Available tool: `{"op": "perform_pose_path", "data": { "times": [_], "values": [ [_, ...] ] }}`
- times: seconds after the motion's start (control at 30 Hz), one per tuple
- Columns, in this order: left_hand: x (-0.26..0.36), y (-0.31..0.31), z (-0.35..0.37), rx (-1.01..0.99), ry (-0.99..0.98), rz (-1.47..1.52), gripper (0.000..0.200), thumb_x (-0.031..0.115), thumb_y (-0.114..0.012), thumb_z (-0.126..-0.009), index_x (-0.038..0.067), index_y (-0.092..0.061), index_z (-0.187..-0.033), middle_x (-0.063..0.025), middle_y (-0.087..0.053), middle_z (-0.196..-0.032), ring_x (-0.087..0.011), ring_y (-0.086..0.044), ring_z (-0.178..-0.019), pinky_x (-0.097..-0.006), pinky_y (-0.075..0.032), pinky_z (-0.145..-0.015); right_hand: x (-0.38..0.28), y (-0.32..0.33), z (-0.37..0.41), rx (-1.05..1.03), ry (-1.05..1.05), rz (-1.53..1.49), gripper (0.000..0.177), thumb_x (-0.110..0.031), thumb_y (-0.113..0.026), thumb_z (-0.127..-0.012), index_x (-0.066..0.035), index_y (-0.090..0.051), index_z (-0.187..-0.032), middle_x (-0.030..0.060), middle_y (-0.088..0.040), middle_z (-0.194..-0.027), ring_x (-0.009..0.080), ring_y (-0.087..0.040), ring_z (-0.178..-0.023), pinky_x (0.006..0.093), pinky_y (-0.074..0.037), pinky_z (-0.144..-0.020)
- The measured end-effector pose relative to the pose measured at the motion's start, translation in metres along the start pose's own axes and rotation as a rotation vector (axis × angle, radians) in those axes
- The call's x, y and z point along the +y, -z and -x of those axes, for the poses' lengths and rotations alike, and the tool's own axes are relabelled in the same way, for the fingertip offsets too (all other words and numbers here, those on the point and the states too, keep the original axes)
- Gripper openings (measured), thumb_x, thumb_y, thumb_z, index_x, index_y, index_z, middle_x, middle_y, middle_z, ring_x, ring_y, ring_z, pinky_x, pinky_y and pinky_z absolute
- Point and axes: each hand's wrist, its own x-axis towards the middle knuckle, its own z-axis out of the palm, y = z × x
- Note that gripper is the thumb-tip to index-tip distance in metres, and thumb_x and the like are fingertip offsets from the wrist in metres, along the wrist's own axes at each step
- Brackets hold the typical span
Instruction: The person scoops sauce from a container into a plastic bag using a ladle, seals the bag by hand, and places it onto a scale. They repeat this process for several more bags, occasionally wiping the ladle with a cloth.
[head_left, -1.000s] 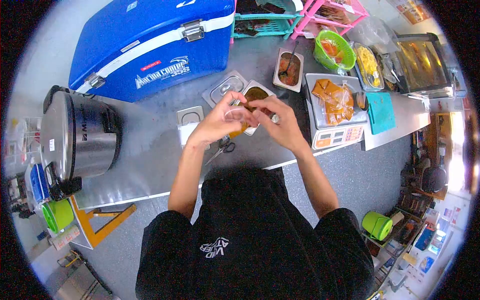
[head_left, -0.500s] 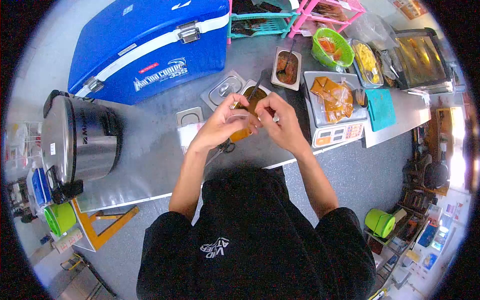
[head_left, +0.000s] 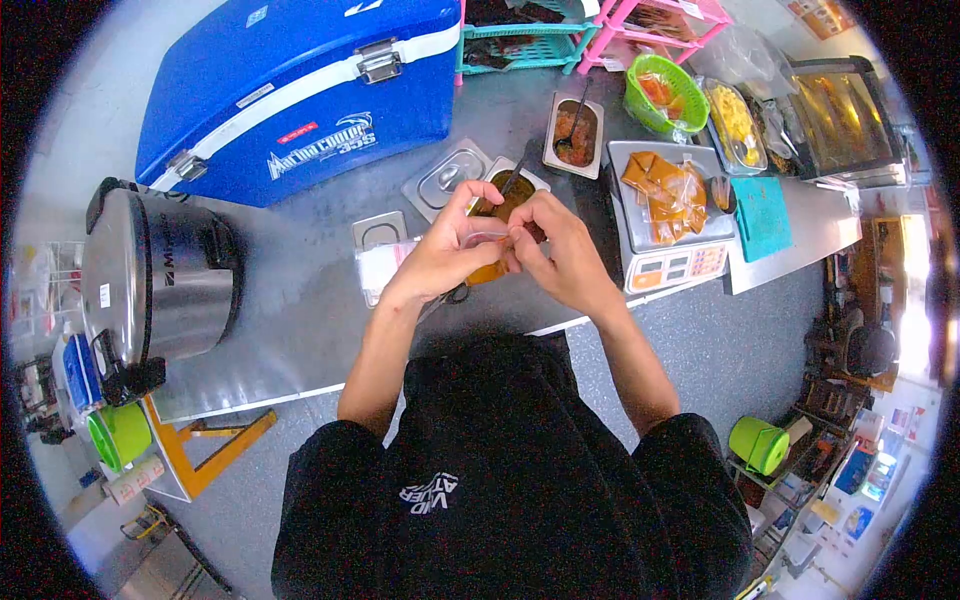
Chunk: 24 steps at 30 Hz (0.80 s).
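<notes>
Both my hands are raised over the counter's front part, close together. A small clear plastic bag (head_left: pixel 487 272) with orange sauce in it hangs between them. My left hand (head_left: pixel 445 248) is closed on the bag's upper part, its index finger curled above. My right hand (head_left: pixel 560 248) pinches the bag's top edge, thumb and fingers pressed together. Behind the hands stands a metal pan (head_left: pixel 538 183) of dark sauce with a black-handled utensil (head_left: pixel 516 178) in it, partly hidden. Dark scissor handles (head_left: pixel 457 294) show below my left hand.
Beside the pan lie a metal lid (head_left: pixel 452 178) and a white packet (head_left: pixel 380 270). A scale (head_left: pixel 672 262) carrying bagged orange food (head_left: pixel 668 200) stands right, near a second pan (head_left: pixel 574 140). A blue cooler (head_left: pixel 310 120) and large steel pot (head_left: pixel 165 280) stand left.
My right hand has moved slightly left, its fingers closing in against the bag's top near my left hand. My left hand stays nearly in place.
</notes>
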Motion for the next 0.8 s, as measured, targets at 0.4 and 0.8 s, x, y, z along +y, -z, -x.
{"op": "perform_pose_path", "data": {
  "times": [0.4,0.8],
  "values": [
    [-0.004,-0.024,0.001,0.361,-0.315,-0.293,0.027,0.023,-0.051,-0.103,0.001,-0.065,-0.109,-0.0080,-0.071,-0.102,-0.0140,-0.067,-0.093,-0.0288,-0.051,-0.085,-0.001,0.000,0.008,0.302,-0.259,-0.314,0.013,-0.010,-0.062,-0.094,0.002,-0.062,-0.100,0.0070,-0.066,-0.088,0.0096,-0.061,-0.079,0.0255,-0.049,-0.071],
    [-0.006,-0.031,0.007,0.429,-0.382,-0.513,0.030,0.023,-0.049,-0.104,-0.002,-0.066,-0.103,-0.0082,-0.071,-0.090,-0.0127,-0.066,-0.082,-0.0270,-0.052,-0.076,-0.011,-0.008,0.015,0.337,-0.278,-0.427,0.011,-0.009,-0.062,-0.094,0.002,-0.064,-0.096,0.0052,-0.067,-0.087,0.0084,-0.060,-0.077,0.0246,-0.049,-0.070]
  ]
}}
